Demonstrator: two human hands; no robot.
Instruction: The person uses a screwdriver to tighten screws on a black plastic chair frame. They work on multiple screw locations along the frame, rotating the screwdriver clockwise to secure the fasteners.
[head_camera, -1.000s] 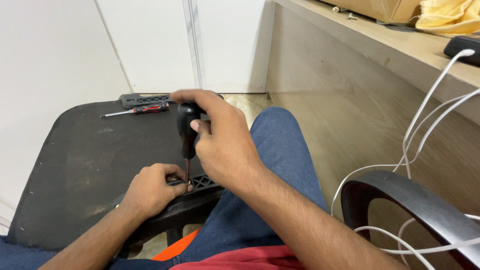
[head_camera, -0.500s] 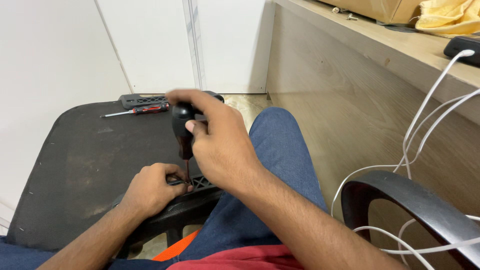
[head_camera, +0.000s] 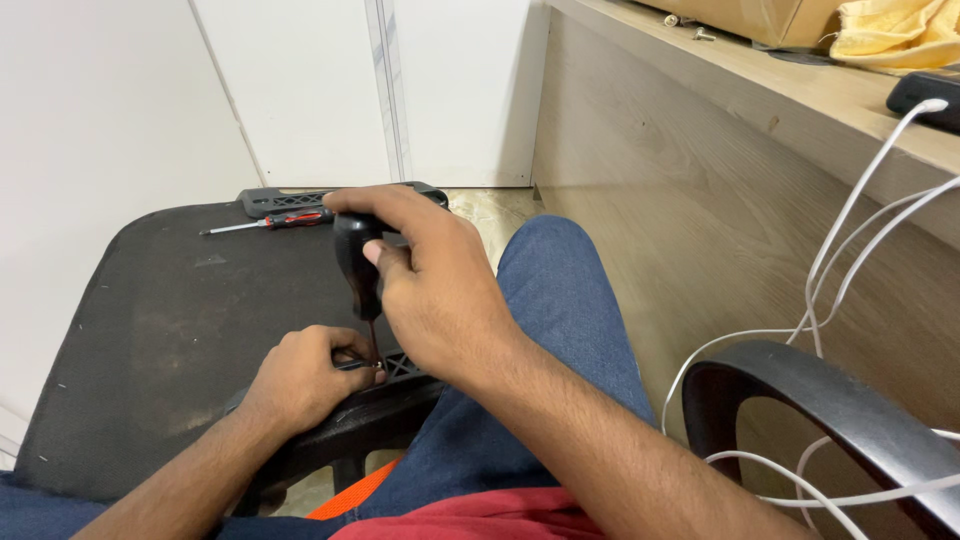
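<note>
Leftmost, the dark fabric chair seat (head_camera: 170, 320) fills the lower left of the view, and at its far edge a red-and-black screwdriver (head_camera: 285, 219) lies flat, its long axis running left to right, just in front of a black lattice plastic part (head_camera: 285, 200). Both lie well apart from the hands and neither is touched.

Nearer, the left hand (head_camera: 300, 378) rests on the seat's front edge, its fingers curled together around the lower end of a thin metal shaft where this meets a black lattice bracket (head_camera: 405, 365). The fingertips pinch close at the tip; whether a screw sits under them cannot be told, since the fingers hide that spot.

Directly above it stands the black-handled screwdriver (head_camera: 358, 265), its long axis nearly upright, leaning slightly with the handle top toward the far left and the tip down by the left hand's fingertips. The right hand (head_camera: 440, 290) is clamped on the handle from the right, thumb on the near side and fingers wrapped over the top. So the two hands are stacked along one line: the right one high on the handle, the left one low at the tip, close but not touching.

Right of the hands a blue-trousered leg (head_camera: 560, 320) runs away from the viewer, then the wooden desk side (head_camera: 700, 220), white cables (head_camera: 830, 270) and a black chair armrest (head_camera: 810, 400).
</note>
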